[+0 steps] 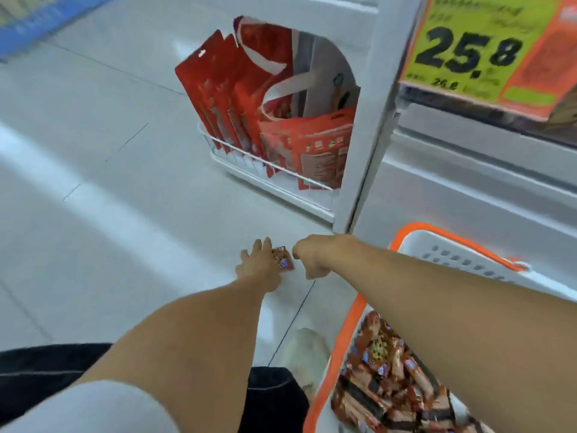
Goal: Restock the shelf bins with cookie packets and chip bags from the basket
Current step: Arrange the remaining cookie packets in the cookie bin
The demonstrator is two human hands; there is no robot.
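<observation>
Packet [283, 258] lies between both hands, touching left hand [260, 266] fingers, extended; right hand [309, 257] curled, empty, just beside

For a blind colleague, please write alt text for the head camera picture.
Two bare arms reach down to a small cookie packet on the floor: the left hand lies open on it, the right hand is curled beside it. At right stands a basket of packets; behind, a wire bin of red bags.

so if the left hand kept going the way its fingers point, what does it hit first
Probably bare floor. The left hand, beside a small packet, points up the tiles, seemingly passing left of the wire rack of red bags, though depth is unclear.
</observation>
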